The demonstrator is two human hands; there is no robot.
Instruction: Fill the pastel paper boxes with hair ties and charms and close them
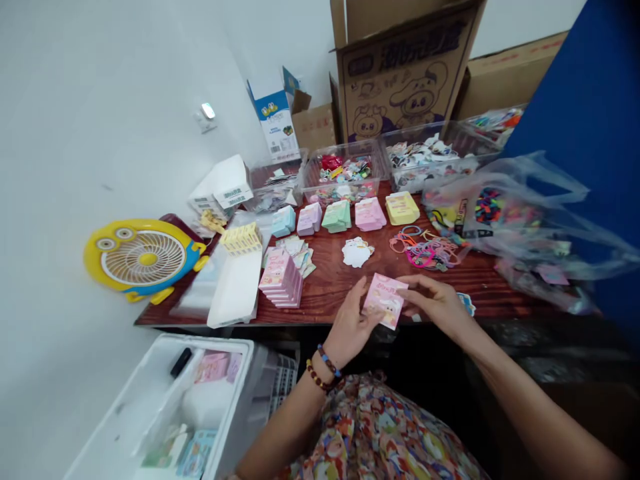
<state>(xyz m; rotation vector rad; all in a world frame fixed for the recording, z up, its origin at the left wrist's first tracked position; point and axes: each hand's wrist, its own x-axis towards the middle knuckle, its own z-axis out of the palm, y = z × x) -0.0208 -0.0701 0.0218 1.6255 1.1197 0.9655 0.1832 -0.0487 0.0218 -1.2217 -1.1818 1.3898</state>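
Observation:
A small pink printed box [385, 299] is held between both hands over the table's front edge. My left hand [353, 323] grips it from the left and below. On its right side, the fingers of my right hand [440, 303] close on the upper edge. A stack of similar pink boxes [280, 279] stands to the left, beside a fan of loose cards [300, 253]. White cut-out pieces [357, 252] lie just beyond the held box. Farther right is a tangle of coloured elastic loops [429, 250]. A blue-white piece [466, 303] rests near my right wrist.
Flat stacks of blue, purple, green, pink and yellow cards [401, 209] line the middle. Behind them are clear bins [345, 175] of small items and cardboard boxes [400, 80]. A yellow fan [145, 259], white tray [235, 283] and foam box [245, 347] are left; plastic bags [505, 207] lie right.

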